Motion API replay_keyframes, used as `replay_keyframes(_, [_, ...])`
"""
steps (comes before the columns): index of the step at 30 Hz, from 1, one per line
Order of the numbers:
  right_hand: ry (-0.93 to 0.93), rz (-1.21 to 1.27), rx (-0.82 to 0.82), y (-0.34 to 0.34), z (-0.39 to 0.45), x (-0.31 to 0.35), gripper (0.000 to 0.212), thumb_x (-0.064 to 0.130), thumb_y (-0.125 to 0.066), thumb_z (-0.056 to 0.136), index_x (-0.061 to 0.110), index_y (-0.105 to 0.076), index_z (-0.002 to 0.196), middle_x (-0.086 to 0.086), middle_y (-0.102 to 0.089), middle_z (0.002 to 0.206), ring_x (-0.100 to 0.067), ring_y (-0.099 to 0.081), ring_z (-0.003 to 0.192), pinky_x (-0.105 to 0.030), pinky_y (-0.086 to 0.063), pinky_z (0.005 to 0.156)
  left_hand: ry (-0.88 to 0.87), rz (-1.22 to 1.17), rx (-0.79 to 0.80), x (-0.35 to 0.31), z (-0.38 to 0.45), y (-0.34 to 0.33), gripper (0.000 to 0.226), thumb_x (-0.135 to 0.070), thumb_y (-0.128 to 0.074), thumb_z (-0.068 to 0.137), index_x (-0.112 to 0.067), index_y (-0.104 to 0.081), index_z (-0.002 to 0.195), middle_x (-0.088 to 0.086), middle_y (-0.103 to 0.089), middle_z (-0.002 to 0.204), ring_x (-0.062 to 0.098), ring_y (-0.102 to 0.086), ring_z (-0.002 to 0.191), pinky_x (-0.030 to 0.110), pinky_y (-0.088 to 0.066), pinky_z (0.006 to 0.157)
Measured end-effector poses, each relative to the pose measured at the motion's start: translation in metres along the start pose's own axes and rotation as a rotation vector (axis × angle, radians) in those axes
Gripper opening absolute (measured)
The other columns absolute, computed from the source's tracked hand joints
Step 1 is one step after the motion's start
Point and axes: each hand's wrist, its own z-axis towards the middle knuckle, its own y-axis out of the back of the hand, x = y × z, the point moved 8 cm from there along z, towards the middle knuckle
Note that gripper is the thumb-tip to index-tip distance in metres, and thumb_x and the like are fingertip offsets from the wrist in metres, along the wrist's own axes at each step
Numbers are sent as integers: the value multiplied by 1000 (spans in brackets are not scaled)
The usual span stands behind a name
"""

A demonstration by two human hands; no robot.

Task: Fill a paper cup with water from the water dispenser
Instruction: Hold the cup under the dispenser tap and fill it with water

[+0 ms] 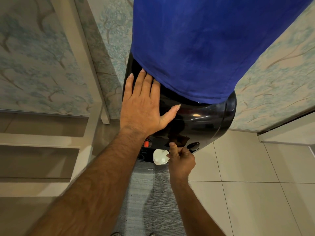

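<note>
A black water dispenser [204, 123] stands in front of me, its bottle wrapped in a blue cloth cover [196, 45]. My left hand [143, 106] lies flat and open on the dispenser's black top, fingertips touching the blue cover. Lower down, my right hand [181, 160] grips a white paper cup [160, 156] by its right side and holds it under the dispenser's front. The right index finger points up against the front panel, near the middle tap. A red tap [147, 143] sits just left of the cup and a dark tap [193, 145] to the right.
A grey woven mat [150, 198] lies on the beige tiled floor [255, 167] below the dispenser. Pale shelves [42, 138] stand to the left. Wallpaper with blue trees [34, 57] covers the walls on both sides.
</note>
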Motion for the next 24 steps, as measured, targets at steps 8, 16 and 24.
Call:
replay_keyframes(8, [12, 13, -3, -1, 2, -4, 39, 26, -78, 84, 17, -59, 51, 8, -63, 46, 5, -58, 46, -2, -41, 55, 1, 3, 3, 0, 0, -1, 88, -72, -44, 90, 0, -46, 141, 22, -48, 150, 37, -35, 147, 56, -19, 125])
replay_keyframes(16, [22, 137, 14, 3, -3, -9, 42, 33, -79, 80, 1, -64, 58, 4, -64, 47, 3, -58, 46, -4, -46, 56, -1, -7, -4, 1, 0, 1, 88, -72, -43, 91, 0, -47, 141, 22, -48, 150, 37, -35, 147, 56, -19, 124])
replay_keyframes(24, [11, 267, 77, 12, -9, -42, 42, 50, -77, 69, 10, -69, 80, -2, -69, 71, -3, -62, 63, -13, -51, 59, -2, -10, -20, 0, -1, 0, 87, -72, -43, 91, 0, -49, 140, 22, -50, 149, 37, -36, 147, 56, -20, 124])
